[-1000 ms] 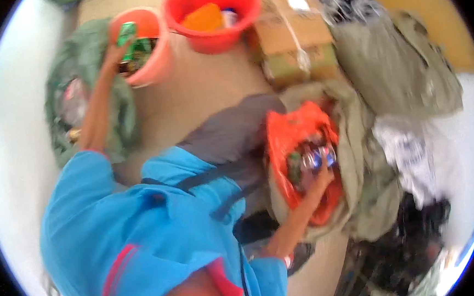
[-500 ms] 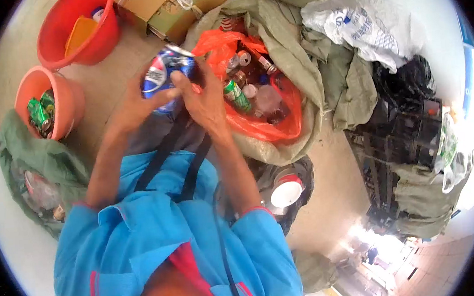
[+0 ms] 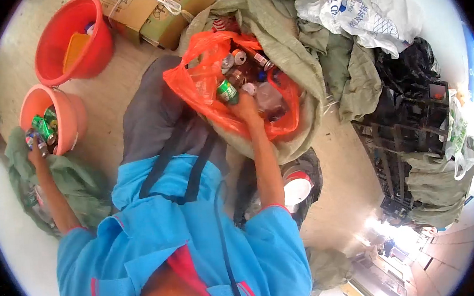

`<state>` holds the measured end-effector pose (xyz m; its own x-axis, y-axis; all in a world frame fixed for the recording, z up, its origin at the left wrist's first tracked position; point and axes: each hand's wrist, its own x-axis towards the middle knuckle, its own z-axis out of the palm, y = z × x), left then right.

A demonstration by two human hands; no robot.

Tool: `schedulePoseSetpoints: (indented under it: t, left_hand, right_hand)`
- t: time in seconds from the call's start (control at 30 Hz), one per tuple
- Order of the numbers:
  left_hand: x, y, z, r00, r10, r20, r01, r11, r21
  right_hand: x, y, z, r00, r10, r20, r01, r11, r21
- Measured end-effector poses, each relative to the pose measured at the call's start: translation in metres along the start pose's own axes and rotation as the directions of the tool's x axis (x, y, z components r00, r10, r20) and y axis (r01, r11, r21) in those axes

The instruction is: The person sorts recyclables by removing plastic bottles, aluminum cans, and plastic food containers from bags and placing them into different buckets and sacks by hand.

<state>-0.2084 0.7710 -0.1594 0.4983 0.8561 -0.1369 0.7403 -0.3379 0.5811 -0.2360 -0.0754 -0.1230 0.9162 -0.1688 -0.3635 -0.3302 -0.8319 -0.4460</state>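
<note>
My left hand is closed on a blue can at the rim of the pink bucket. Green cans lie inside that bucket. A green sack with some items in it spreads below my left hand. My right hand reaches into the orange-red plastic bag, its fingers on a green can. Around it in the bag are several other cans and a clear plastic container. The bag sits within an open olive woven sack.
A red basin holding an orange item stands at the upper left, beside a tied cardboard box. White printed plastic, black bags and a dark crate are at the right. A white-lidded container sits near my right arm.
My hands have moved apart. The left carried the blue can over to the pink bucket's side, and the right went down into the orange-red bag onto the green can.
</note>
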Motion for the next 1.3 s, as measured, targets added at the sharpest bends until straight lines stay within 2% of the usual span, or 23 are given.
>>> schedulePoseSetpoints:
  t: [0.13,0.2,0.27,0.33,0.37,0.43,0.53,0.57,0.6,0.63,0.7,0.73,0.8,0.83,0.93,1.0,1.07,1.1,1.13,1.17,1.23,1.27,1.3]
  left_hand:
    - [-0.026,0.015,0.001,0.991,0.044,0.123,-0.039,0.998,-0.042]
    - [-0.030,0.019,0.004,0.973,0.000,0.231,0.006,1.000,-0.027]
    - [-0.024,0.017,0.006,0.954,-0.061,0.293,0.061,0.998,0.009]
    - [-0.022,0.015,0.011,0.962,0.251,-0.109,-0.193,0.905,0.379]
    - [-0.033,0.026,0.007,0.962,0.251,-0.108,-0.194,0.905,0.379]
    - [-0.122,0.103,-0.013,0.803,0.559,-0.205,-0.482,0.812,0.328]
    - [-0.255,0.203,-0.009,0.557,0.785,-0.271,-0.763,0.613,0.205]
    - [-0.286,0.220,0.000,0.655,0.751,-0.084,-0.756,0.652,-0.067]
    - [-0.316,0.237,0.008,0.723,0.683,0.106,-0.630,0.715,-0.303]
    - [-0.349,0.251,0.023,0.699,0.588,0.406,-0.379,0.787,-0.487]
    - [-0.419,0.277,0.036,0.494,0.587,0.642,0.065,0.711,-0.700]
    - [-0.430,0.280,0.039,0.491,0.591,0.640,0.061,0.709,-0.702]
    - [-0.440,0.282,0.044,0.433,0.472,0.768,0.378,0.679,-0.630]
    - [-0.434,0.281,0.042,0.460,0.427,0.778,0.373,0.703,-0.606]
    - [-0.381,0.273,0.026,0.585,0.418,0.696,0.354,0.641,-0.682]
    - [-0.329,0.262,-0.005,0.628,0.446,0.637,0.436,0.477,-0.764]
    - [-0.266,0.238,-0.031,0.801,0.343,0.490,0.126,0.705,-0.698]
    - [-0.220,0.212,-0.037,0.809,0.338,0.481,0.122,0.703,-0.700]
    - [-0.168,0.184,-0.037,0.889,0.173,0.425,0.196,0.694,-0.693]
    - [-0.140,0.168,-0.035,0.936,0.000,0.352,0.261,0.669,-0.695]
    - [-0.140,0.140,-0.069,0.914,0.105,0.391,0.248,0.617,-0.747]
    - [-0.126,0.099,-0.080,0.858,0.499,0.124,-0.399,0.798,-0.452]
    - [-0.124,0.087,-0.074,0.870,0.489,0.070,-0.440,0.831,-0.340]
  right_hand:
    - [-0.003,0.012,-0.021,0.990,-0.054,-0.134,0.074,0.986,0.149]
    - [-0.009,0.004,-0.044,0.973,0.194,-0.129,-0.129,0.911,0.393]
    - [-0.012,0.003,-0.048,0.954,0.175,-0.243,-0.042,0.881,0.471]
    - [-0.016,-0.005,-0.057,0.935,0.220,-0.277,0.107,0.571,0.814]
    - [-0.021,-0.015,-0.065,0.949,0.223,-0.222,0.069,0.542,0.838]
    - [-0.034,-0.055,-0.079,0.958,0.192,-0.216,0.083,0.532,0.843]
    - [-0.053,-0.141,-0.089,0.994,0.061,-0.086,0.049,0.453,0.890]
    - [-0.061,-0.173,-0.089,0.998,-0.059,-0.023,0.041,0.324,0.945]
    - [-0.056,-0.189,-0.075,0.981,-0.196,-0.007,0.107,0.509,0.854]
    - [-0.058,-0.208,-0.067,0.959,-0.282,0.036,0.136,0.565,0.814]
    - [-0.058,-0.243,-0.049,0.914,-0.397,0.087,0.224,0.670,0.707]
    - [-0.058,-0.253,-0.043,0.900,-0.425,0.096,0.272,0.720,0.639]
    - [-0.059,-0.260,-0.042,0.875,-0.483,0.046,0.376,0.735,0.564]
    - [-0.059,-0.261,-0.042,0.840,-0.543,0.013,0.472,0.741,0.477]
    - [-0.038,-0.229,-0.059,0.848,-0.507,0.154,0.354,0.758,0.548]
    - [-0.011,-0.183,-0.073,0.940,-0.333,-0.071,0.331,0.846,0.418]
    - [0.036,-0.115,-0.089,0.964,-0.176,-0.197,0.203,0.971,0.127]
    - [0.055,-0.081,-0.087,0.946,-0.084,-0.312,0.153,0.968,0.201]
    - [0.070,-0.057,-0.089,0.959,0.011,-0.285,-0.014,1.000,-0.006]
    - [0.081,-0.040,-0.081,0.949,-0.002,-0.315,-0.037,0.992,-0.118]
    - [0.094,-0.075,-0.076,0.981,-0.146,-0.129,0.123,0.978,-0.170]
    - [0.125,-0.041,-0.041,0.904,-0.385,-0.187,0.396,0.918,0.023]
    - [0.135,-0.037,-0.036,0.930,-0.354,-0.094,0.360,0.932,0.046]
